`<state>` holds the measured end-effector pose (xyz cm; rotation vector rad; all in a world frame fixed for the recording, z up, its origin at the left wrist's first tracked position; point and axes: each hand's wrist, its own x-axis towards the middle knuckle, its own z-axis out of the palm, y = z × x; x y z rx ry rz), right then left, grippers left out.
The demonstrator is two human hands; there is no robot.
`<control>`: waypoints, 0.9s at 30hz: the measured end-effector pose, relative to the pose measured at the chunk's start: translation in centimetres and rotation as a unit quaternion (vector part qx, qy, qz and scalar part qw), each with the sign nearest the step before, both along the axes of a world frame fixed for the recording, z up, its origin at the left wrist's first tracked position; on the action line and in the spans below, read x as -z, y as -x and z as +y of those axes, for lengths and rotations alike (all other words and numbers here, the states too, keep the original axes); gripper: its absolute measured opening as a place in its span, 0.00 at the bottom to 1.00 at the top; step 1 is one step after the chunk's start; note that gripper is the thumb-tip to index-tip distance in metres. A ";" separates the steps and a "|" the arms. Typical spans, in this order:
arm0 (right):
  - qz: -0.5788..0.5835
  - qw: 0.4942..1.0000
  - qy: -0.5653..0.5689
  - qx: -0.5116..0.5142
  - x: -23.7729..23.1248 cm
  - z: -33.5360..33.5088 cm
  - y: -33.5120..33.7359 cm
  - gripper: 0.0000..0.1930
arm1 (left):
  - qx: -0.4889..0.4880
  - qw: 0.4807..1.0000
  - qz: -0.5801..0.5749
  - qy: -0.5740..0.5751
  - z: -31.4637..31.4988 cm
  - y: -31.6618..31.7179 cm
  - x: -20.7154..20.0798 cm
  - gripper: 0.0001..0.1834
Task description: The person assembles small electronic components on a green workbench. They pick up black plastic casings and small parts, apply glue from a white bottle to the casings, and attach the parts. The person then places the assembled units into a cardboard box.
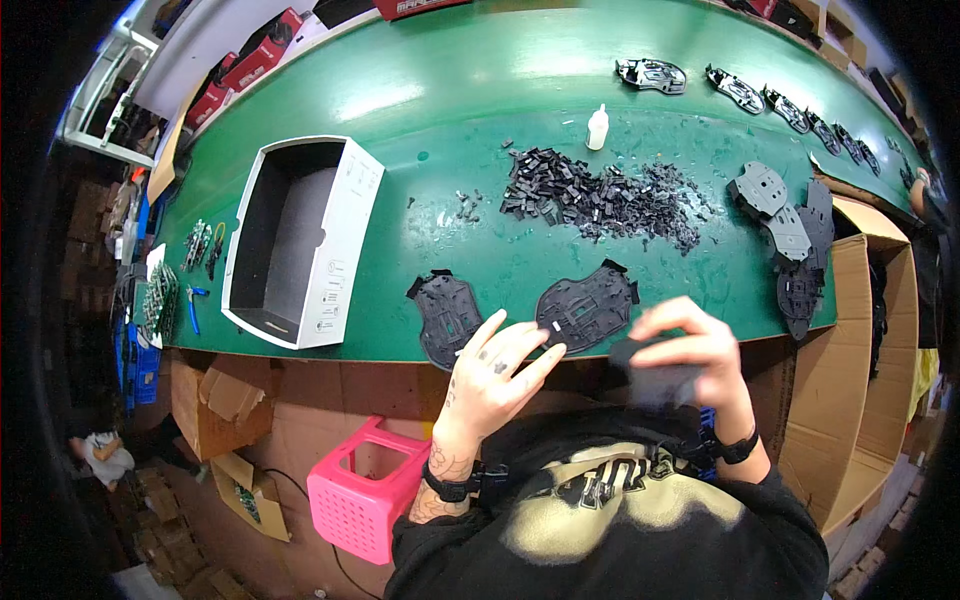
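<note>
My right hand (pixel 690 345) grips a dark grey plastic shell part (pixel 655 375) just below the table's front edge. My left hand (pixel 500 365) is beside it with fingers spread, pinching a small white piece (pixel 554 328) at the fingertips. Two flat black plastic plates, one on the left (pixel 447 312) and one on the right (pixel 585 305), lie on the green table (pixel 450 100) just beyond my hands. A heap of small black clips (pixel 600 195) is spread across the middle of the table. A small white bottle (pixel 597 127) stands behind the heap.
An open white box (pixel 345 240) with a dark inside sits at the left. Grey and black plates (pixel 790 235) are stacked at the right, above an open cardboard carton (pixel 860 330). More black parts (pixel 790 105) line the far right edge. A pink basket (pixel 362 500) stands under the table.
</note>
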<state>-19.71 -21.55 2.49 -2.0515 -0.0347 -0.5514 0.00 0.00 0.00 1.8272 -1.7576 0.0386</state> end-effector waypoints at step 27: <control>0.233 0.787 0.264 0.506 -3.1 -8.7 6.2 0.29 | 0.030 0.999 -0.007 0.028 -3.2 3.8 -1.8 0.19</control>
